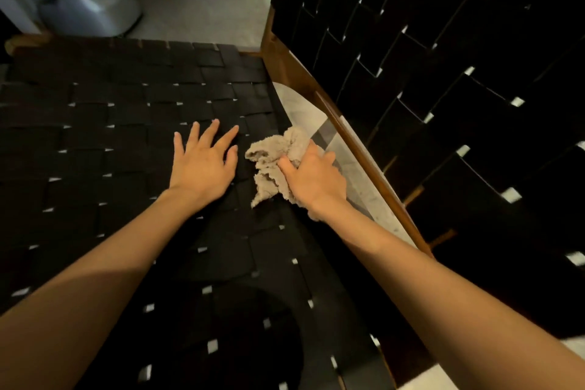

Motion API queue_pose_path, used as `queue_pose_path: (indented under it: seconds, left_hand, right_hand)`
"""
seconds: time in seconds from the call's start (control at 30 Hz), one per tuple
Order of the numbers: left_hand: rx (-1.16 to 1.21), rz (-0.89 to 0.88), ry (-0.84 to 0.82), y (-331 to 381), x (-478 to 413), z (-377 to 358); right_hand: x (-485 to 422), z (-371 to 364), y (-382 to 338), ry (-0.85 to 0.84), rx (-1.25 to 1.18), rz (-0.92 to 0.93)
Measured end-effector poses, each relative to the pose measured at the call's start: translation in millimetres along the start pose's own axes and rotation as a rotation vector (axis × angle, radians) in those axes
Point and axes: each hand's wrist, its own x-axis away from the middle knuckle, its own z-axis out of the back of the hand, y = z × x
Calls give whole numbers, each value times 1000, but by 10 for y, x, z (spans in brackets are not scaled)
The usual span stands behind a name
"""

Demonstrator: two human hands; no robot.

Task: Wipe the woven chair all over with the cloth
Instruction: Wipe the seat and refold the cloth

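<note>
Cloth – beige, fluffy, bunched up, lying on the seat of the woven chair, close to the seat's far right edge. The right hand grips it from above, with fingers curled into the folds and loose ends spilling out to the left and below.

The left hand is just beside the cloth, not touching it. It lies palm down on the black straps with fingers spread wide and holds nothing.

The seat is a weave of broad black straps, with pale specks showing through the gaps. The backrest rises on the right in the same weave, above a brown wooden rail.

Pale floor lies beyond the seat – a grey-white rounded appliance stands on it at the far left.
</note>
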Motion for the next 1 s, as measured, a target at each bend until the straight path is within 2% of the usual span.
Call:
queue_pose_path:
  seconds: [0.2, 0.33, 0.57, 0.73, 1.0]
  left_hand:
    - [-7, -4, 79, -15, -48, -152]
    - [-7, -18, 139, -34, -35, -190]
    - [2, -27, 184, -52, -34, -249]
    - [8, -26, 183, -53, -35, -251]
    - [11, -1, 139, -50, -69, -206]
  right_hand:
    - [-769, -63, -228, -131, -119, 36]
    - [-1253, -137, -411, -146, -210, 86]
    - [-1791, -274, -622, -6, -322, 204]
    - [-1782, -328, -593, 2, -195, 215]
    - [-1099, -174, -329, -27, -111, 236]
